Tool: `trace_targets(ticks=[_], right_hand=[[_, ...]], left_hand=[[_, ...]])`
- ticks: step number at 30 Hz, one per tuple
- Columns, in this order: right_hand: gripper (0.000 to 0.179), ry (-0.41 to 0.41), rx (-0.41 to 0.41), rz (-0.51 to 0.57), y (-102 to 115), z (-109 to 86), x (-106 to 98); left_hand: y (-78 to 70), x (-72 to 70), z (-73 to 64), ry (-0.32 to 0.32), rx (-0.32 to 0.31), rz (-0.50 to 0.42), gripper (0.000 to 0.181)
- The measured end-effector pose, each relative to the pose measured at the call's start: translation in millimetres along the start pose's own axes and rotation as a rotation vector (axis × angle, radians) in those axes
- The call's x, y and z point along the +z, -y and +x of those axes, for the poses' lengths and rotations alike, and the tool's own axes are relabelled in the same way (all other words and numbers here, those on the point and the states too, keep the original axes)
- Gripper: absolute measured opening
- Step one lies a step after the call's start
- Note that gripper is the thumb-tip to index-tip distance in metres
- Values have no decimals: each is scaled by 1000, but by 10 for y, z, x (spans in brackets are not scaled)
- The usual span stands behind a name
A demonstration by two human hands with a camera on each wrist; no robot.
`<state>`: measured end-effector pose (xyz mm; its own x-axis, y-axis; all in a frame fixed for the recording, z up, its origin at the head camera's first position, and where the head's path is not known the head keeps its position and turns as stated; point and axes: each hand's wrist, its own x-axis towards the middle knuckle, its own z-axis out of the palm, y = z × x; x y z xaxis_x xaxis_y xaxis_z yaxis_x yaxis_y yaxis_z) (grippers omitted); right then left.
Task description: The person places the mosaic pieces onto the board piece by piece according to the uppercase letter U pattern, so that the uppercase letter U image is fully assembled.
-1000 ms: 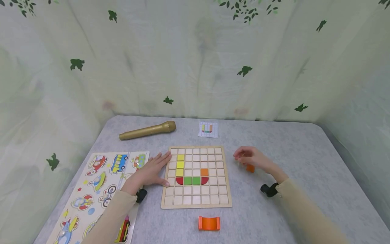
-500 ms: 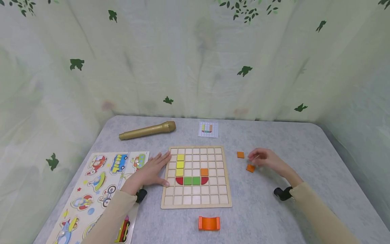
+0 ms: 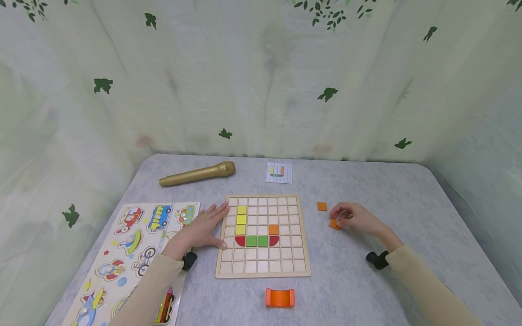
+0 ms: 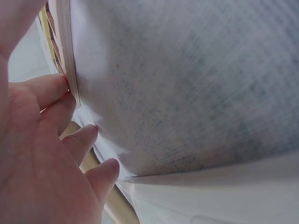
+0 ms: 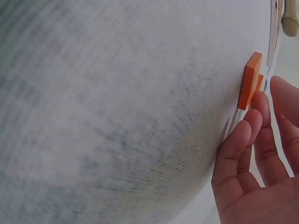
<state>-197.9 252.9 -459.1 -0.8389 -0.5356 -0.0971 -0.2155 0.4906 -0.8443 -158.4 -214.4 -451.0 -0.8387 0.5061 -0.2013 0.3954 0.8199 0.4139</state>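
Note:
My left hand [image 3: 202, 227] rests with spread fingers on the left edge of a wooden grid board [image 3: 303, 267]. In the left wrist view, its fingertips touch the board's side [image 4: 65, 46]. The board holds yellow tiles [image 3: 241, 219], two green tiles [image 3: 257, 241], two red rounded corner tiles [image 3: 240, 241] and one orange tile [image 3: 273, 230]. Right of the board, my right hand [image 3: 359, 218] is at a loose orange tile [image 3: 334, 224], partly covering it. The right wrist view has the fingertips beside that tile [image 5: 250, 81], with the thumb apart. Another orange tile [image 3: 322, 206] lies just beyond.
A small pattern card [image 3: 279, 173] lies behind the board, a gold microphone [image 3: 197, 174] at the back left. A picture puzzle board [image 3: 122, 262] lies under my left forearm. An orange block with a curved top [image 3: 280, 298] stands in front.
My right hand has moved off the farther loose orange tile, uncovering it, then come down toward the nearer one. My left hand and the board have stayed put.

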Motion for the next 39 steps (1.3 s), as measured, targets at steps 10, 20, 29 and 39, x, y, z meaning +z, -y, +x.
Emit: trace_targets(ticks=[10,20,29,39], right_hand=[[25,-33,34,-117,73,-6,77],[24,-38,47,-146,56,22,109],[18,-40,42,-119,125,18,99],[17,-23,-67,-28,223,151,163]], left_hand=[[1,-1,0,-1,13,-9,105],[10,3,-2,-3,8,-10,106],[15,8,-3,-2,7,-9,106],[20,12,-3,-7,3,-12,106]])
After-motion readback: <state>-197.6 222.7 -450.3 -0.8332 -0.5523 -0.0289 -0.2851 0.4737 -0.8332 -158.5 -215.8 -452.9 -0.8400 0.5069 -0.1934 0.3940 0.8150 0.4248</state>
